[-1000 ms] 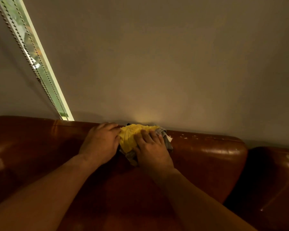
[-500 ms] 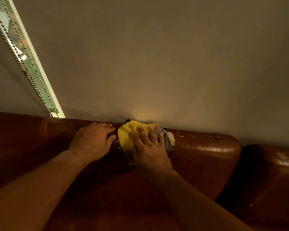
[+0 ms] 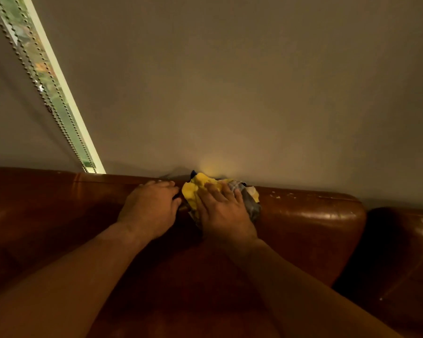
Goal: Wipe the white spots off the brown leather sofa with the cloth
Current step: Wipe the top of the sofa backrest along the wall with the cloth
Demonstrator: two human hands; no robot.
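Observation:
A crumpled yellow and grey cloth [image 3: 193, 191] lies on the top edge of the brown leather sofa backrest [image 3: 310, 215]. My right hand [image 3: 224, 211] presses flat on the cloth with fingers spread over it. My left hand [image 3: 149, 209] rests palm down on the leather just left of the cloth, its fingertips near the cloth's edge. Small white spots [image 3: 277, 195] dot the top of the backrest to the right of the cloth. Part of the cloth is hidden under my right hand.
A plain wall [image 3: 230, 93] rises directly behind the sofa. A window strip with a bead chain [image 3: 49, 98] runs diagonally at upper left. A second brown cushion or armrest [image 3: 415, 240] with pale marks sits at far right, beyond a dark gap.
My right hand has slid the cloth slightly to the right along the backrest top. My left hand has come off the cloth and now lies flat on the leather beside it.

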